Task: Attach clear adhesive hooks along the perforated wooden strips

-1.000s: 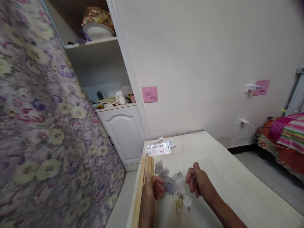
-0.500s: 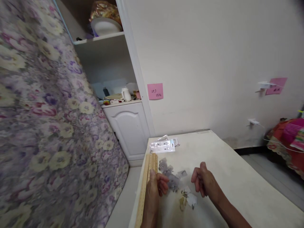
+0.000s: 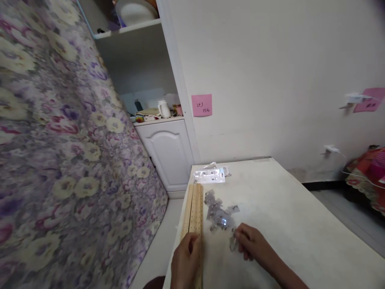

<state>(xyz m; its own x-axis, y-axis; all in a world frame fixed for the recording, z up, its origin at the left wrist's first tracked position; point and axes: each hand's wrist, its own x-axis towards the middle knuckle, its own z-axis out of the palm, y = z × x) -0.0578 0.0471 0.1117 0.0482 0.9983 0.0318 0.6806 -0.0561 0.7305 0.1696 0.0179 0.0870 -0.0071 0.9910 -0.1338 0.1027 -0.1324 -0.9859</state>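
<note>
From where I stand, the person's right hand (image 3: 252, 243) is over the near part of the pale desk (image 3: 279, 208), thumb and fingers pressed together, pinching a small clear piece (image 3: 233, 243) that looks blurred at the fingertips. That piece sits just on the near side of a loose heap of little clear packets (image 3: 217, 214), which lies mid-desk, left of the right hand. The left hand (image 3: 185, 261) is at the desk's near left, fingers curled, over the wooden strips (image 3: 196, 208); I cannot tell whether it grips anything. The strips run lengthwise along the left edge, and beyond their far ends lie flat clear packages (image 3: 209, 176). Farther off, a pink note (image 3: 201, 105) is stuck to the wall beside a white cabinet (image 3: 170, 156).
</note>
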